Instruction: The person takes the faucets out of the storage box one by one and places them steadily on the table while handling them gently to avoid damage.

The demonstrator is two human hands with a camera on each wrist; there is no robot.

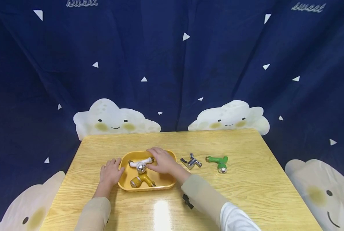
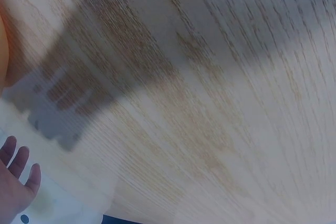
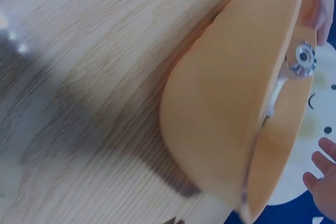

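Note:
A yellow plastic basket [image 1: 163, 180] stands on the table, with a white faucet [image 1: 138, 164] and a yellow faucet [image 1: 144, 178] lying inside. My left hand [image 1: 110, 172] is beside the basket's left end, fingers extended and thumb close to the rim; whether it touches is unclear. Over the right part of the basket is my right hand [image 1: 163, 161], its fingers near the back rim and its thumb near the white faucet's end. The right wrist view shows this hand [image 3: 325, 177] with its fingers spread and nothing in them. In the left wrist view the left hand [image 2: 16, 184] looks loosely spread.
Right of the basket, a chrome faucet [image 1: 191, 161] and a green faucet [image 1: 219, 161] lie on the wooden table [image 1: 241, 199]. A dark blue curtain [image 1: 166, 48] with white triangles and smiling clouds hangs behind the table's far edge.

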